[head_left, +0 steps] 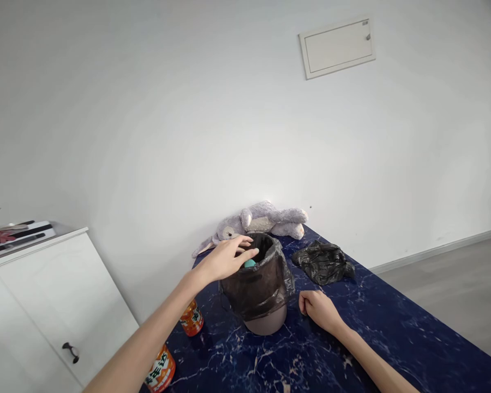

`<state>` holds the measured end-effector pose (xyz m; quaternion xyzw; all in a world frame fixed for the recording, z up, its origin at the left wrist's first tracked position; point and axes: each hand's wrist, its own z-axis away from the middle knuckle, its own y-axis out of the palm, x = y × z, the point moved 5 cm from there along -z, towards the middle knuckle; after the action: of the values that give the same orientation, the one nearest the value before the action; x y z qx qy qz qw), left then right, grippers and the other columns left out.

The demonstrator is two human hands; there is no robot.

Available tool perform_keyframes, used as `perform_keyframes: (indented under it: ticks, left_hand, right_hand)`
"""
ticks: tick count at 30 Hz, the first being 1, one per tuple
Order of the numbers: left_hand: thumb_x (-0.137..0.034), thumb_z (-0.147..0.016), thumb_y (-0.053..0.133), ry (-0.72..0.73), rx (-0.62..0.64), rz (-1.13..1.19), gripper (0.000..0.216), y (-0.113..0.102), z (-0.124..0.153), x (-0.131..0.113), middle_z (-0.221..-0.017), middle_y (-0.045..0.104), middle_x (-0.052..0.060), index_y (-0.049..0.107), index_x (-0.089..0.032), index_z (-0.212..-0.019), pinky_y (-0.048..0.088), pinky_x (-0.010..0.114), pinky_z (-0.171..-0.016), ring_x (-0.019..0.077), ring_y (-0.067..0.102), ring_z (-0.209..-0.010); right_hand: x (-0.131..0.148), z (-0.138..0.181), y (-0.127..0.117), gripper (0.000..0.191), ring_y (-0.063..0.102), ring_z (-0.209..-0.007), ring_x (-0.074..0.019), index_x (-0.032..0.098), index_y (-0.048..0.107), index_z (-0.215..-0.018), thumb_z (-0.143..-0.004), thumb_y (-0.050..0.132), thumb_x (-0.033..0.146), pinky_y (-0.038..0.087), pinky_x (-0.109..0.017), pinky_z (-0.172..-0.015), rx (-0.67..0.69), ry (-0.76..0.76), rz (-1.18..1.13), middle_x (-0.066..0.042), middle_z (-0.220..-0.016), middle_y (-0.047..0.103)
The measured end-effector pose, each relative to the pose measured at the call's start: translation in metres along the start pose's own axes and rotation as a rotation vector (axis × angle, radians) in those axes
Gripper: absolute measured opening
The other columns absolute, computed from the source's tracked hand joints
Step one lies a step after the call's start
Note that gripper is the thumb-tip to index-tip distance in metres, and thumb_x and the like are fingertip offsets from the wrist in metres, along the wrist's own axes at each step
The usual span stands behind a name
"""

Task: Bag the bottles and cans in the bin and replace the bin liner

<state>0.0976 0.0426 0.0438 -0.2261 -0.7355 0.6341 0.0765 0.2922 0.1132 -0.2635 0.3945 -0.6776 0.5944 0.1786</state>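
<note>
Your left hand [225, 260], fingers loosely spread, reaches over the rim of a bin [267, 324] at the middle of the blue table [393, 322], a teal object [250, 263] just under the fingertips; whether you grip it cannot be told. Your right hand [319, 310] rests in a closed fist to the bin's right. Bold dark Chinese characters mark two orange bottles at near left, the far bottle [193, 319] and the near bottle [163, 370], too partly seen to read. A black liner [256, 292] covers the bin's rim; a crumpled bag [325, 263] lies near the table's right edge. Bare marbled top spreads near right, while a plush rabbit [262, 217] borders the far side.
</note>
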Motion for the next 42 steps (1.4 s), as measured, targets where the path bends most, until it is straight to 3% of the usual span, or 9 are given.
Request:
perform_keyframes:
  ticks: [4,9,15,21,24,27,33,37,42]
  left_hand:
    - [-0.067,-0.104,0.031,-0.099,-0.051,-0.035,0.062,-0.025,0.019,0.028,-0.138,0.073,0.008,0.064,-0.026,-0.138,0.057,0.036,-0.097,0.0288,0.071,-0.123]
    - [-0.065,-0.099,0.036,-0.283,-0.008,-0.156,0.063,-0.041,0.066,0.098,-0.142,0.07,0.013,0.066,-0.022,-0.133,0.05,0.045,-0.107,0.0356,0.064,-0.131]
    - [-0.068,-0.072,0.067,-0.465,0.249,-0.18,0.086,0.018,0.116,0.18,-0.144,0.068,0.02,0.062,-0.016,-0.141,0.055,0.041,-0.104,0.0366,0.068,-0.128]
    - [-0.055,-0.079,0.063,-0.561,0.203,-0.198,0.081,0.068,0.128,0.208,-0.143,0.066,0.026,0.053,-0.011,-0.146,0.057,0.043,-0.095,0.0396,0.069,-0.125]
    - [-0.053,-0.082,0.062,-0.58,0.08,-0.217,0.065,0.056,0.123,0.207,-0.128,0.073,0.024,0.058,-0.015,-0.134,0.058,0.046,-0.085,0.0425,0.074,-0.112]
    - [-0.055,-0.092,0.051,-0.56,-0.148,-0.24,0.059,0.014,0.111,0.189,-0.137,0.067,0.024,0.05,-0.018,-0.138,0.057,0.049,-0.086,0.0424,0.071,-0.115]
    - [-0.069,-0.099,0.045,-0.324,-0.501,-0.184,0.065,-0.053,0.069,0.099,-0.152,0.06,0.008,0.036,-0.027,-0.148,0.05,0.035,-0.107,0.0267,0.062,-0.133]
    - [-0.072,-0.091,0.06,-0.212,-0.349,-0.069,0.084,-0.03,0.04,0.063,-0.157,0.057,0.016,0.04,-0.021,-0.155,0.051,0.042,-0.109,0.0349,0.058,-0.14]
    - [-0.075,-0.094,0.049,-0.269,-0.137,-0.123,0.09,-0.014,0.05,0.077,-0.17,0.04,0.015,0.035,-0.019,-0.163,0.038,0.048,-0.123,0.0371,0.04,-0.155]
  right_hand:
    - [0.0,0.0,0.001,0.036,0.071,-0.075,-0.0158,0.024,0.068,-0.067,-0.084,0.044,0.002,0.041,-0.022,-0.073,-0.002,-0.005,0.003,0.001,-0.074,0.077]
    - [-0.001,0.0,0.003,0.036,0.071,-0.074,-0.0158,0.023,0.067,-0.067,-0.085,0.043,0.003,0.041,-0.022,-0.074,0.007,-0.002,0.0,0.001,-0.073,0.077]
    - [-0.001,0.0,0.003,0.037,0.071,-0.076,-0.0163,0.024,0.067,-0.066,-0.086,0.043,0.003,0.042,-0.023,-0.076,0.011,0.003,0.009,0.001,-0.073,0.077]
    - [0.0,0.001,0.003,0.038,0.071,-0.075,-0.0162,0.024,0.068,-0.066,-0.086,0.042,0.004,0.043,-0.023,-0.082,0.006,0.0,0.017,0.001,-0.073,0.077]
    - [-0.001,0.001,0.003,0.038,0.071,-0.076,-0.0164,0.024,0.068,-0.067,-0.087,0.042,0.005,0.043,-0.023,-0.081,0.004,0.0,0.018,0.001,-0.073,0.077]
    - [-0.001,0.0,0.003,0.038,0.071,-0.075,-0.0164,0.024,0.068,-0.067,-0.087,0.042,0.004,0.042,-0.023,-0.079,0.005,0.0,0.014,0.001,-0.073,0.077]
    - [0.0,0.001,0.003,0.038,0.07,-0.073,-0.0159,0.024,0.067,-0.066,-0.086,0.042,0.004,0.042,-0.023,-0.077,0.005,-0.004,0.006,0.002,-0.072,0.076]
    - [0.002,0.002,0.001,0.039,0.07,-0.074,-0.0164,0.024,0.067,-0.066,-0.087,0.041,0.003,0.042,-0.023,-0.082,0.0,0.001,0.016,0.001,-0.073,0.077]
    - [0.001,0.002,0.001,0.038,0.072,-0.076,-0.0163,0.024,0.067,-0.068,-0.087,0.042,0.002,0.042,-0.022,-0.078,0.009,-0.002,0.012,0.001,-0.075,0.078]
